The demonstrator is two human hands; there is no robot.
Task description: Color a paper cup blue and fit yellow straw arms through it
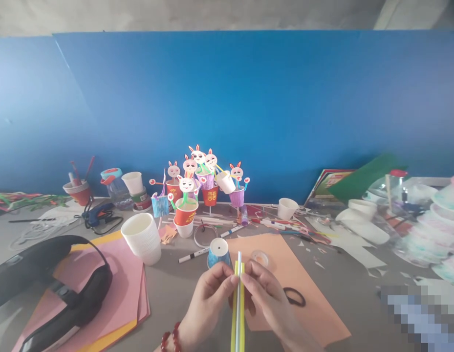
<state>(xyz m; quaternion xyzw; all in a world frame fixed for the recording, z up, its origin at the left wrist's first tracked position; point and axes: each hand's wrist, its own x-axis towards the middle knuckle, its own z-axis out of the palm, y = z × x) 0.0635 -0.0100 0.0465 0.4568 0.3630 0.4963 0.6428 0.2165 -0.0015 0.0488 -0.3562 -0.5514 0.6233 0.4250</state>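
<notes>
My left hand (216, 289) and my right hand (264, 288) meet low in the middle, thumbs and fingers pinching from either side. Between them they hold a thin pale stick (239, 310) upright, with yellow strips (233, 325) running along both its sides. I cannot tell whether strips and stick are joined. Just beyond my left fingers stands an upturned blue-painted paper cup (218, 253) with a dark spot on its base. A tape roll (260, 258) and a black ring (294, 297) lie near my right hand on a peach paper sheet (303, 288).
Behind are several paper-cup rabbit figures (190, 195). To the left are stacked white cups (141, 237), pink paper (120, 293), a black headset-like object (83, 298) and a glue gun (100, 215). Markers (193, 255) and paper scraps lie about; painted bowls (432, 234) stack at right.
</notes>
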